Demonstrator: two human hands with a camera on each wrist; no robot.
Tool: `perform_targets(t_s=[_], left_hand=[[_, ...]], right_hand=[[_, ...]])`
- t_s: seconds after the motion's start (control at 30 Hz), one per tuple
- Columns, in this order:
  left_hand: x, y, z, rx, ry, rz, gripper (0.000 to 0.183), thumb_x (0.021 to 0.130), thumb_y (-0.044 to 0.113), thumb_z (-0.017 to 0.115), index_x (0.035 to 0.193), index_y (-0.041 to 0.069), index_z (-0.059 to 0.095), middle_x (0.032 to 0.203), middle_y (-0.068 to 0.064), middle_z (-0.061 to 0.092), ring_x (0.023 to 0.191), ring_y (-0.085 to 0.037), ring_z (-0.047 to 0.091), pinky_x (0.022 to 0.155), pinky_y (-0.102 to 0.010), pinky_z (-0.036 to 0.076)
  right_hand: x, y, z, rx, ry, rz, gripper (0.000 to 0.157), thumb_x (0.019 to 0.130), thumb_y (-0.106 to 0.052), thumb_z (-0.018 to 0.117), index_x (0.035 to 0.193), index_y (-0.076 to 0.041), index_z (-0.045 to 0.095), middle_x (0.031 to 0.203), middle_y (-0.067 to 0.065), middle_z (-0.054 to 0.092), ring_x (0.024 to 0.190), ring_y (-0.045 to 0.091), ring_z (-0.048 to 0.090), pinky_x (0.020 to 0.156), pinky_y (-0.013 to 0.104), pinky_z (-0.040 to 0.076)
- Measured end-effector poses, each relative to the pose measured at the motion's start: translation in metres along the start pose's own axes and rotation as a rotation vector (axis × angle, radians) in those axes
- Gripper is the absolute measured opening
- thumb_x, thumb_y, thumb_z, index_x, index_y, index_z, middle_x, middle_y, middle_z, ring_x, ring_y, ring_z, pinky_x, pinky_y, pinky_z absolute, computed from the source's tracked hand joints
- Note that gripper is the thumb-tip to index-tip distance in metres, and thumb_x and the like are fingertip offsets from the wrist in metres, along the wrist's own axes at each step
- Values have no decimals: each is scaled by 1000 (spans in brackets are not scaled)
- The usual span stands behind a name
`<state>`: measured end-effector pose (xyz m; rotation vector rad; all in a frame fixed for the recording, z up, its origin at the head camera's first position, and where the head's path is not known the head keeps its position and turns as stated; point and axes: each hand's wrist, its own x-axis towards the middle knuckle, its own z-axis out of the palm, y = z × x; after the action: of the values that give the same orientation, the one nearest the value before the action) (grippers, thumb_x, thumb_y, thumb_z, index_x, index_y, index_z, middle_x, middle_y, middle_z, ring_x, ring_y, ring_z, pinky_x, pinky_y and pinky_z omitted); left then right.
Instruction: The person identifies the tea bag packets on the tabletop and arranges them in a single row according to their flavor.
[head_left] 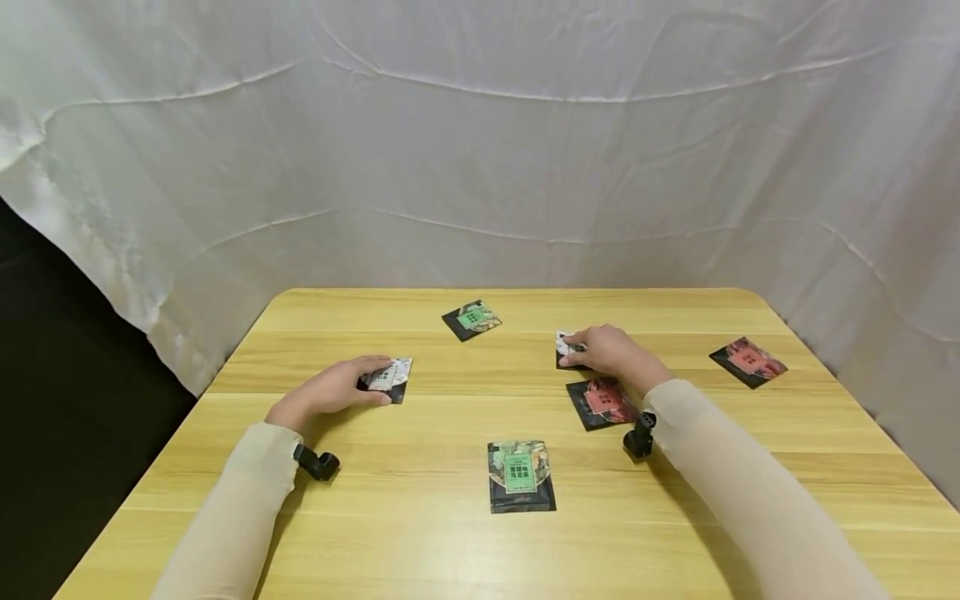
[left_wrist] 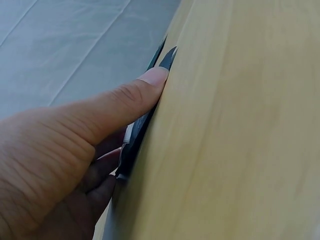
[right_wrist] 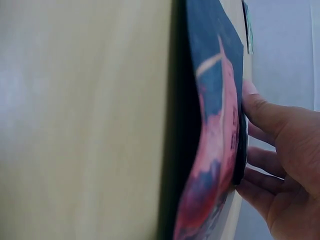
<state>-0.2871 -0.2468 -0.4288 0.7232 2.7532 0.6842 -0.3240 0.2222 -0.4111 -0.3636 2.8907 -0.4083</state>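
My left hand (head_left: pixel 337 388) grips a black-and-white tea sachet (head_left: pixel 399 380) on the left of the table, thumb along the near edge and fingers at the far edge. In the left wrist view, the thumb (left_wrist: pixel 127 97) presses the sachet's dark edge (left_wrist: pixel 137 140) close over the wood. Right of centre, my right hand (head_left: pixel 611 350) holds another black-and-white tea sachet (head_left: pixel 562 350) between thumb and fingers, covering much of it. Just nearer than that hand lies a red-labelled sachet (head_left: pixel 600 403), which in the right wrist view stands large before the fingers (right_wrist: pixel 265 162).
A green-labelled sachet (head_left: pixel 522 477) lies at the front middle of the wooden table (head_left: pixel 420 533). Another green one (head_left: pixel 472 320) is near the back edge, and a second red one (head_left: pixel 748 362) lies far right. A pale curtain (head_left: pixel 480 167) hangs behind the table.
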Motion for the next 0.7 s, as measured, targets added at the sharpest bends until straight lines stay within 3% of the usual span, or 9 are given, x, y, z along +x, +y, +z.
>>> perform_targets(t_s=[0.27,0.47,0.7], left_hand=[[1,-2,1,-16,12,1,81,87,52,69,152,14,38,154,-14,36,137,-37,36,110,-55,31],[0,-1,2,-22,19,5,82,87,52,69,152,14,38,153,-14,37,137,-37,36,111,-55,30],[0,0,3,-32,21,10,81,87,50,70,152,13,38,153,-15,38,137,-38,37,110,-55,30]], right_hand=[[-2,-11,3,-30,-8,-33,64,91,-52,64,143,-17,53,138,24,52,122,44,50,99,54,43],[-4,-22,7,-3,-30,-46,62,92,-50,64,144,-19,52,138,21,54,112,37,57,92,50,47],[-4,-33,10,-34,-37,-88,61,91,-51,64,143,-19,54,138,17,54,117,37,56,94,51,47]])
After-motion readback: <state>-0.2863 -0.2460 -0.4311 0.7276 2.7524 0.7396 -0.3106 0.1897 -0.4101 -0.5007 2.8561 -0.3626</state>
